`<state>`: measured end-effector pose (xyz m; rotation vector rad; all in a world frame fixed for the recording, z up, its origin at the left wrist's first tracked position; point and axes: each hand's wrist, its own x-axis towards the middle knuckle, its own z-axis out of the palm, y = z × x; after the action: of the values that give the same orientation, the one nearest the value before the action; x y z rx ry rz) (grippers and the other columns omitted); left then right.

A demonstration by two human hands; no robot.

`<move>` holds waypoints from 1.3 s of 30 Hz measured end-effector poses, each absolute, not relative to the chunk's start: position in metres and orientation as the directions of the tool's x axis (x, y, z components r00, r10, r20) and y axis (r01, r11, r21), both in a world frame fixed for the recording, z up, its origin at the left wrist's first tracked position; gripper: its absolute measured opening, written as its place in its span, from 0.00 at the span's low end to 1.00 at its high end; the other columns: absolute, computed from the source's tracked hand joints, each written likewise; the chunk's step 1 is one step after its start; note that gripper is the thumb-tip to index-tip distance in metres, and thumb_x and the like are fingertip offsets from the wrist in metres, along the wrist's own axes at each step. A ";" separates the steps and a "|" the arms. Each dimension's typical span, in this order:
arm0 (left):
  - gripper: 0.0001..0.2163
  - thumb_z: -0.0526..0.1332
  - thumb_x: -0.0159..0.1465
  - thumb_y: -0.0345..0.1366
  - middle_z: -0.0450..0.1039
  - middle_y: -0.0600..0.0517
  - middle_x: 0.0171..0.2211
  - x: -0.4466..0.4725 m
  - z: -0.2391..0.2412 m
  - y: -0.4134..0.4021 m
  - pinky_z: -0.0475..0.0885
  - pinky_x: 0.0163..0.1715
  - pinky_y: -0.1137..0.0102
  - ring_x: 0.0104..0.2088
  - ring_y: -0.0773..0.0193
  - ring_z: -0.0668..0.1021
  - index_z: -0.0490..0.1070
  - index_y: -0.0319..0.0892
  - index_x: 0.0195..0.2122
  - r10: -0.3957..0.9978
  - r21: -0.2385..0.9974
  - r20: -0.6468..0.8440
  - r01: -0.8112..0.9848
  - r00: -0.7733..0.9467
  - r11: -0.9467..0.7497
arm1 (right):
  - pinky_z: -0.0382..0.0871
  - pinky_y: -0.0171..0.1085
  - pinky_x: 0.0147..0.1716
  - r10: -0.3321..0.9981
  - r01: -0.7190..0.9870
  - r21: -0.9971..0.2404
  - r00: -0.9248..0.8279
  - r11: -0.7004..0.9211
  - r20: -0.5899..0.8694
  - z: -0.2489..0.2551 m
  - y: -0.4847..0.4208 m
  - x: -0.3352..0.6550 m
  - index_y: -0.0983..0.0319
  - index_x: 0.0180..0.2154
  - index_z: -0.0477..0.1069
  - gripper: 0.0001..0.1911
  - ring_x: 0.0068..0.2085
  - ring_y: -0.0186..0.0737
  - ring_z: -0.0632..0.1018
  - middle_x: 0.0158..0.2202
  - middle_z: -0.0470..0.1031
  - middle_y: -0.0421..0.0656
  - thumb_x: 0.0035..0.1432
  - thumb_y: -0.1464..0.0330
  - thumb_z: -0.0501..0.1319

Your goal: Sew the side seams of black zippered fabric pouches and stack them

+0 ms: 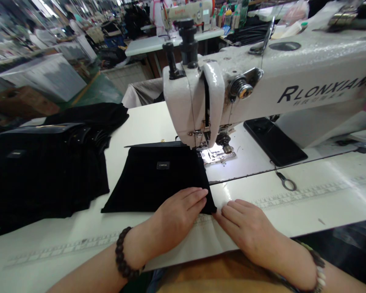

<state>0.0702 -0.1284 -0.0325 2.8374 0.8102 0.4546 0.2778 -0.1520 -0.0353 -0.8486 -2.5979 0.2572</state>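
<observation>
A black fabric panel (146, 183) with a small label (163, 165) lies on the white sewing table, its right edge running up under the presser foot of the sewing machine (187, 97). My left hand (178, 215) rests flat on the panel's lower right part, fingers stretched out along that edge. At the panel's near right corner is my right hand (247, 221), its fingers curled and pressed together with the tips at the corner. The pinch itself is partly hidden. A lit metal plate (218, 155) shows beside the needle area.
Stacked black fabric pieces (49, 171) cover the table's left side. A black phone (276, 140) lies under the machine arm, near a ring-handled tool (286, 182). Ruler markings (311, 193) run along the front. Behind stands another sewing machine (189, 14), with a person beside it.
</observation>
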 end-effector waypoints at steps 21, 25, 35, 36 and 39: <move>0.15 0.45 0.64 0.23 0.74 0.42 0.40 0.076 -0.031 -0.125 0.73 0.45 0.65 0.43 0.57 0.75 0.70 0.27 0.39 0.377 0.105 0.418 0.369 0.826 -0.924 | 0.58 0.37 0.27 0.644 0.533 -0.372 -0.697 0.760 0.316 -0.041 -0.155 0.288 0.67 0.36 0.68 0.10 0.28 0.38 0.63 0.26 0.65 0.43 0.60 0.77 0.49; 0.13 0.46 0.64 0.23 0.74 0.42 0.40 0.076 -0.031 -0.126 0.73 0.45 0.66 0.42 0.56 0.75 0.71 0.27 0.39 0.383 0.107 0.421 0.375 0.822 -0.921 | 0.61 0.36 0.29 0.704 0.587 -0.392 -0.632 0.708 0.325 -0.045 -0.156 0.289 0.66 0.38 0.67 0.09 0.29 0.38 0.65 0.28 0.67 0.43 0.60 0.76 0.50; 0.12 0.48 0.64 0.24 0.73 0.41 0.41 0.074 -0.037 -0.125 0.72 0.46 0.66 0.44 0.57 0.74 0.69 0.26 0.41 0.409 0.174 0.427 0.371 0.806 -0.912 | 0.60 0.38 0.25 0.572 0.523 -0.233 -0.732 0.820 0.370 -0.035 -0.150 0.282 0.75 0.42 0.66 0.14 0.27 0.39 0.65 0.25 0.66 0.46 0.61 0.79 0.45; 0.12 0.47 0.64 0.24 0.73 0.41 0.41 0.074 -0.036 -0.126 0.72 0.46 0.66 0.44 0.57 0.74 0.69 0.26 0.41 0.405 0.172 0.425 0.368 0.809 -0.914 | 0.60 0.38 0.24 0.564 0.517 -0.226 -0.736 0.825 0.375 -0.035 -0.149 0.281 0.75 0.41 0.67 0.14 0.27 0.39 0.64 0.25 0.66 0.46 0.60 0.79 0.45; 0.13 0.46 0.64 0.24 0.73 0.41 0.40 0.075 -0.034 -0.127 0.73 0.45 0.66 0.43 0.57 0.75 0.70 0.26 0.40 0.397 0.156 0.428 0.366 0.812 -0.917 | 0.60 0.38 0.24 0.527 0.491 -0.196 -0.760 0.849 0.381 -0.035 -0.147 0.279 0.75 0.39 0.68 0.13 0.26 0.39 0.65 0.25 0.67 0.46 0.60 0.79 0.47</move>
<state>0.0752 -0.1267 -0.0345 2.9270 0.6165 0.7133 0.2794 -0.1468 -0.0345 -0.7537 -2.5980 0.1162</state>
